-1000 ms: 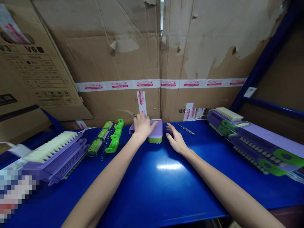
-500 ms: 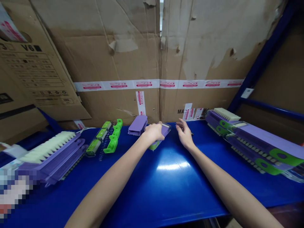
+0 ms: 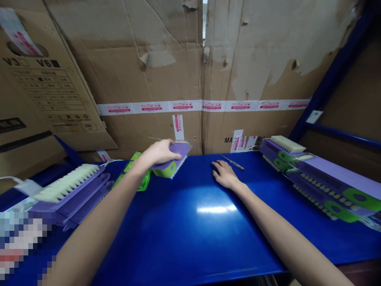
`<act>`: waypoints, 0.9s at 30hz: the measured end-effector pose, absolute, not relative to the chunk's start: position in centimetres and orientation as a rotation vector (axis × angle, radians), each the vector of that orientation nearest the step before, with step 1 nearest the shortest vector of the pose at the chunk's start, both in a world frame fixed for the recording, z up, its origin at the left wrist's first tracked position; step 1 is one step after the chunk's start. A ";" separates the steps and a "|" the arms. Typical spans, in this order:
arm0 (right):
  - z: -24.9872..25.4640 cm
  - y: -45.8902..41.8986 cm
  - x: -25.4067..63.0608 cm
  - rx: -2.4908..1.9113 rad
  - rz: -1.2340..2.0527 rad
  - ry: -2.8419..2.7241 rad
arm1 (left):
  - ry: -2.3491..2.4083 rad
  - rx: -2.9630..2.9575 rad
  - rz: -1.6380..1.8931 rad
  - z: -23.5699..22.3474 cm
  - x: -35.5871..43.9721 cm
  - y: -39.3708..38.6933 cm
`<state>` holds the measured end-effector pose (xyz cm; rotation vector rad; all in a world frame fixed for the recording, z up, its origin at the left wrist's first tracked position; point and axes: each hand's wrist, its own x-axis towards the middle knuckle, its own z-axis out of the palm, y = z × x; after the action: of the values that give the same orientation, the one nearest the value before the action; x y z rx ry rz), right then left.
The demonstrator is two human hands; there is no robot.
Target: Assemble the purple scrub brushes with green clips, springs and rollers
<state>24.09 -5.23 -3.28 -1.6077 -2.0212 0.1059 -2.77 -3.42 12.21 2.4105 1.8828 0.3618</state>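
Observation:
My left hand (image 3: 160, 153) is closed around a purple brush (image 3: 180, 149) with a green end and pale bristle tips along its lower edge. The brush is tilted above the back of the blue table, and whether it touches anything beneath cannot be seen. My right hand (image 3: 224, 174) lies palm down on the table with its fingers spread, holding nothing. Just behind it is a thin screwdriver (image 3: 235, 163). Green plastic holders (image 3: 144, 182) are partly hidden behind my left hand and forearm.
Purple brush parts with cream bristles (image 3: 71, 180) are stacked at left, beside a white cable plug (image 3: 29, 186). More purple-and-green brushes (image 3: 330, 174) are piled at right. Cardboard (image 3: 154, 75) walls off the back of the blue table (image 3: 178, 230), and a blue frame post (image 3: 330, 75) rises at right.
My left hand has carried the brush leftward, in front of where the other purple piece lay. My right hand has come down and nearer, uncovering the screwdriver.

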 end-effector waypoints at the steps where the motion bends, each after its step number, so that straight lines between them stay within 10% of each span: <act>1: -3.1 -5.4 24.0 -1.639 0.114 -2.041 | 1.944 2.378 0.377 12.8 -4.0 -2.9; 27: -1.6 -6.2 23.5 -1.846 0.091 -2.151 | 2.634 1.825 0.455 12.0 -17.5 3.4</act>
<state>23.50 -6.23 -1.63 -1.8464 -2.1511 0.0914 -17.52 3.43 11.99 1.8250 2.6341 0.4551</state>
